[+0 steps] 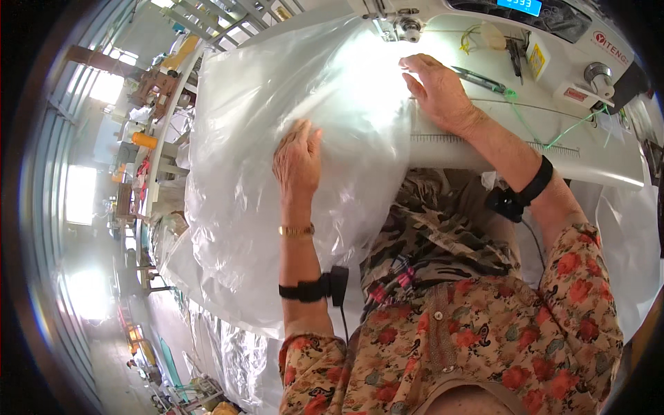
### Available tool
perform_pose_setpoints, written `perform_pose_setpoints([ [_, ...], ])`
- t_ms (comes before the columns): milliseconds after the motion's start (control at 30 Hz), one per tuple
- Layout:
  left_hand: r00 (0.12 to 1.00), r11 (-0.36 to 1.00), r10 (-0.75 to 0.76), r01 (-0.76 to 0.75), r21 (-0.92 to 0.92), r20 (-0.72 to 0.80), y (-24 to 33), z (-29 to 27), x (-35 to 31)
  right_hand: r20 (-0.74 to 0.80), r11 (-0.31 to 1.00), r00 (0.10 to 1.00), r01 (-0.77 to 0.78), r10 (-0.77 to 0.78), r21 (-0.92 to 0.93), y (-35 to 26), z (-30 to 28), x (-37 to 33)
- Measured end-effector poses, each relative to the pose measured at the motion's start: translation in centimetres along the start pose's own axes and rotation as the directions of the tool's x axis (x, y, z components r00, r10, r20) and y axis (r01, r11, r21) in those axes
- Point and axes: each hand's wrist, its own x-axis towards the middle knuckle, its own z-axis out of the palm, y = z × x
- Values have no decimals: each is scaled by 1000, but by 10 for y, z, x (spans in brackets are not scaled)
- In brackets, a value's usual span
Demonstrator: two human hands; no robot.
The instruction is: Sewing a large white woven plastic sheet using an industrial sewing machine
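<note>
Smoothing seems in hand: the plastic sheet [235, 180] lies partly across the tabletop [564, 121] by the sewing machine head [407, 29], left hand [297, 162] resting flat on it, right hand [443, 93] unclenched, its contact lost in glare, so the next move calls for keeping the sheet flat.

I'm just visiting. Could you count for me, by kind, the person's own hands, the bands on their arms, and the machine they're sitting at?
Hands: 2 (left hand, right hand)
Black straps: 2 (left forearm strap, right forearm strap)
Gold-coloured wristband: 1
Sewing machine: 1
Total: 6
</note>
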Motion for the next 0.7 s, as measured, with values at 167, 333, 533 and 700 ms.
perform_pose_setpoints([
  [167,997,997,72,-72,-4,34,-50,35,18,-7,992,1000,4,-3,129,-34,-15,-52],
  [333,996,998,61,-62,23,59,-56,42,28,359,733,859,-502,364,459,-79,7,-130],
  [533,994,999,46,-47,13,96,-48,46,36,418,323,757,-612,502,722,-106,82,-136],
  [700,994,998,57,-57,1,89,-50,47,39,471,363,618,-770,629,525,-99,113,-144],
])
